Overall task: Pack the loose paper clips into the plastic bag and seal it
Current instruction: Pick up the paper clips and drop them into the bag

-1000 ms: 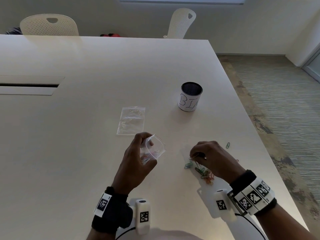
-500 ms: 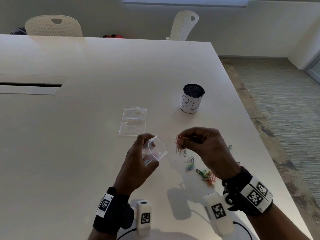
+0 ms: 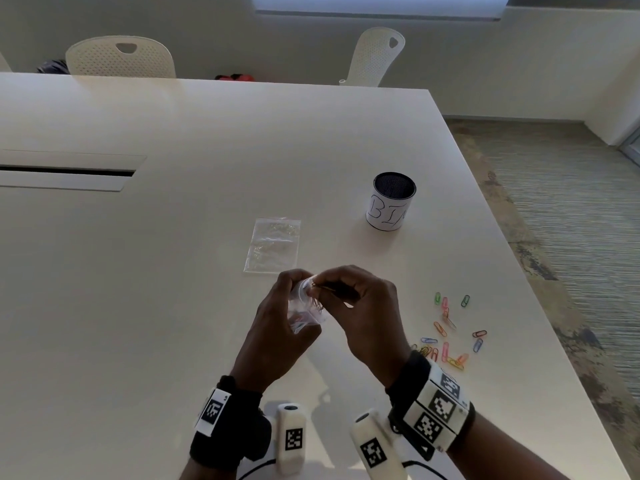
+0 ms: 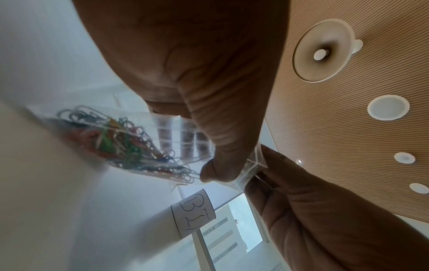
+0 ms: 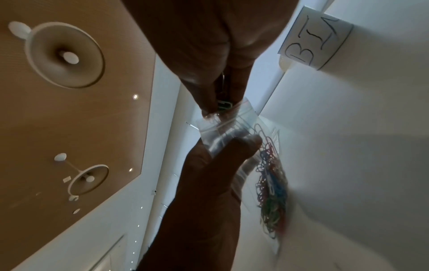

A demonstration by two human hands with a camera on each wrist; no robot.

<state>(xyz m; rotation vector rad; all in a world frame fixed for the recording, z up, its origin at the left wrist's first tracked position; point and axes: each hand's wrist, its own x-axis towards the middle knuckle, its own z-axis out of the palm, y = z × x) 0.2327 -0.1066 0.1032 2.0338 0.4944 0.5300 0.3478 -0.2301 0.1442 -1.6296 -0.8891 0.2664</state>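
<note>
My left hand (image 3: 289, 308) holds a small clear plastic bag (image 3: 306, 311) by its open mouth, a little above the white table (image 3: 173, 306). Coloured paper clips fill the bag's bottom (image 4: 116, 143) (image 5: 271, 192). My right hand (image 3: 349, 296) pinches a few paper clips (image 5: 224, 104) and pokes them into the bag's mouth (image 5: 223, 124). Several loose coloured paper clips (image 3: 446, 336) lie on the table to the right of my hands.
A second clear flat bag (image 3: 273, 244) lies on the table just beyond my hands. A white can marked BIN (image 3: 390, 201) stands at the back right. The table's right edge (image 3: 540, 306) runs close to the loose clips. Two white chairs (image 3: 119, 57) stand behind the table.
My right hand picked a few clips off the table pile, lifted them left, and now holds them at the bag's mouth. The left hand kept the bag in place.
</note>
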